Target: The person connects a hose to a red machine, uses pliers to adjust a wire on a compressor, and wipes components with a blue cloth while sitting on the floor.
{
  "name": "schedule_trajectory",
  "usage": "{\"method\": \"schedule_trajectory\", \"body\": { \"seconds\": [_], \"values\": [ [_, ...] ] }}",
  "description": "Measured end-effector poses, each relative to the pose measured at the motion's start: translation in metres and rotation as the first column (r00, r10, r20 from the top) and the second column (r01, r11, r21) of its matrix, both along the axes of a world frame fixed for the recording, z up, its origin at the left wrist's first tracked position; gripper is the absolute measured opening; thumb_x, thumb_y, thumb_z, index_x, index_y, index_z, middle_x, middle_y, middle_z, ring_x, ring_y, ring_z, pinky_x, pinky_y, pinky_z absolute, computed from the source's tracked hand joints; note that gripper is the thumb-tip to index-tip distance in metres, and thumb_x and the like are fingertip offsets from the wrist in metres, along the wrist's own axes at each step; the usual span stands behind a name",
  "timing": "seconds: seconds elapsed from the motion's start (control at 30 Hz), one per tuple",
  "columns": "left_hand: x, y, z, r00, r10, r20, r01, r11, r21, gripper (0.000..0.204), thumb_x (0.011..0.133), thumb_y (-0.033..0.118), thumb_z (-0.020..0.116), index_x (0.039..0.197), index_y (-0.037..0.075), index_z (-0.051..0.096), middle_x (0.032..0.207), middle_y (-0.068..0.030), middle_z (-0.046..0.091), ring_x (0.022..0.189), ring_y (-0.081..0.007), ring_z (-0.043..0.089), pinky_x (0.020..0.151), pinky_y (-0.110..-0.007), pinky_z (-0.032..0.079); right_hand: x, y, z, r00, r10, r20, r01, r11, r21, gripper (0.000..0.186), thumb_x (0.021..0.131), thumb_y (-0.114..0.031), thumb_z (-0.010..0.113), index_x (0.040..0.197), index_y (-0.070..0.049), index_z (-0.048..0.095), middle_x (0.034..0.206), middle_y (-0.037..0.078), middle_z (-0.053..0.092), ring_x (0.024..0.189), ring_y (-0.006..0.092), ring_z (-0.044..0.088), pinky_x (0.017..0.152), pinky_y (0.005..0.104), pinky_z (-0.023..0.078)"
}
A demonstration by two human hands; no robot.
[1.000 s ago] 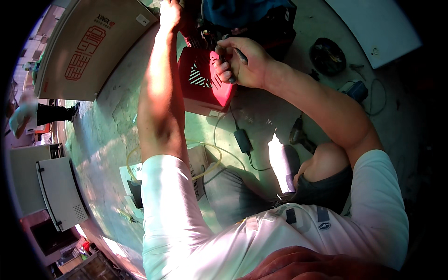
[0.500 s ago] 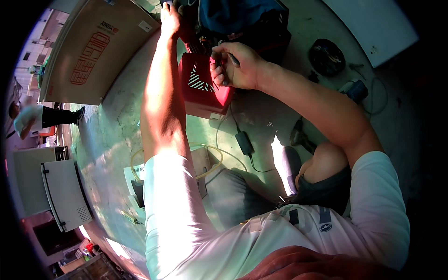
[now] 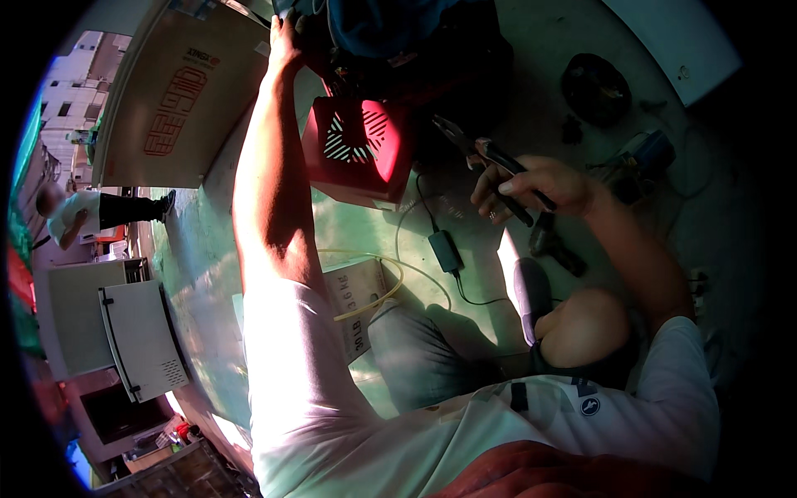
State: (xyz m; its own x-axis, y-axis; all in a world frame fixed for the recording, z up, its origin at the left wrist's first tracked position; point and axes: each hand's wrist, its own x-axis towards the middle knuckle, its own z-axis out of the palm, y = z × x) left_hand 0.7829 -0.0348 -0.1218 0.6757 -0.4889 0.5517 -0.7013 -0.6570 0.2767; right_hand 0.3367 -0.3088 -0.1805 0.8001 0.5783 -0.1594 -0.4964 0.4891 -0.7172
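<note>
My right hand (image 3: pixel 540 187) is wrapped round the handles of a pair of pliers (image 3: pixel 455 133), their jaws parted slightly and pointing up and left. They are held over the floor, to the right of a red box-shaped housing (image 3: pixel 336 184) with pale slanted slots. My left arm stretches far forward past that housing. At its end my left hand (image 3: pixel 286 37) is closed at the edge of a dark item; what the fingers hold is not clear. Beside it, behind the red housing, stands a dark, shadowed unit with blue material (image 3: pixel 382 29) on top.
A large cardboard box (image 3: pixel 166 108) stands at left, a person (image 3: pixel 79 216) beyond it. A black power adapter (image 3: pixel 445 251) with cables, a cordless drill (image 3: pixel 558 246), a black round tray (image 3: pixel 596 90) and a blue-and-dark device (image 3: pixel 652 153) lie on the floor. A yellow hose (image 3: pixel 394 286) curves near my knee.
My right hand has drawn back to the right, away from the red housing, and the pliers now show plainly in it. The left hand stays far forward, shifted slightly left.
</note>
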Motion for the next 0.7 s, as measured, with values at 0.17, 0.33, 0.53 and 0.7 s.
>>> {"method": "schedule_trajectory", "body": {
  "seconds": [0.17, 0.33, 0.53, 0.7],
  "values": [
    [-0.027, 0.037, 0.018, 0.996, -0.081, -0.028, 0.079, 0.996, -0.038, 0.064, 0.104, 0.043, 0.048, 0.148, -0.003, 0.039, 0.149, -0.0267, 0.044, 0.144, -0.0414, 0.035, 0.117, -0.045, 0.033, -0.084, -0.034, -0.163, 0.898, -0.400, -0.181, 0.113, 0.610, -0.784, 0.031, 0.092, -0.016, 0.061, 0.118, 0.000, 0.059, 0.098, 0.011, 0.065, 0.091, 0.0184, 0.065, 0.077, 0.0338, 0.055],
    [-0.116, 0.124, 0.023, 0.988, 0.082, -0.133, -0.061, 0.985, 0.159, 0.057, 0.104, 0.036, 0.055, 0.150, 0.005, 0.040, 0.145, -0.0257, 0.050, 0.135, -0.0373, 0.051, 0.110, -0.042, 0.042, -0.154, -0.045, -0.311, 0.962, -0.199, 0.185, 0.166, -0.107, -0.980, 0.037, 0.092, -0.018, 0.062, 0.124, -0.001, 0.059, 0.103, 0.020, 0.064, 0.094, 0.0348, 0.064, 0.085, 0.0489, 0.053],
    [-0.260, 0.234, -0.011, 0.911, 0.296, -0.288, -0.261, 0.953, 0.152, 0.058, 0.103, 0.035, 0.057, 0.148, 0.001, 0.042, 0.148, -0.0245, 0.048, 0.138, -0.0381, 0.046, 0.112, -0.044, 0.039, -0.169, -0.043, -0.299, 0.999, -0.014, -0.041, -0.043, -0.453, -0.891, 0.049, 0.092, -0.024, 0.065, 0.133, 0.000, 0.053, 0.131, 0.025, 0.053, 0.115, 0.0460, 0.056, 0.096, 0.0518, 0.050],
    [-0.310, 0.270, -0.059, 0.843, 0.447, -0.300, -0.439, 0.893, 0.097, 0.056, 0.102, 0.033, 0.057, 0.146, 0.000, 0.045, 0.144, -0.0246, 0.051, 0.136, -0.0386, 0.047, 0.113, -0.043, 0.038, -0.033, -0.018, -0.117, 0.889, 0.082, 0.451, 0.445, 0.079, -0.892, 0.036, 0.094, -0.032, 0.066, 0.105, 0.003, 0.067, 0.095, 0.021, 0.070, 0.090, 0.0379, 0.068, 0.081, 0.0442, 0.053]
  ]
}}
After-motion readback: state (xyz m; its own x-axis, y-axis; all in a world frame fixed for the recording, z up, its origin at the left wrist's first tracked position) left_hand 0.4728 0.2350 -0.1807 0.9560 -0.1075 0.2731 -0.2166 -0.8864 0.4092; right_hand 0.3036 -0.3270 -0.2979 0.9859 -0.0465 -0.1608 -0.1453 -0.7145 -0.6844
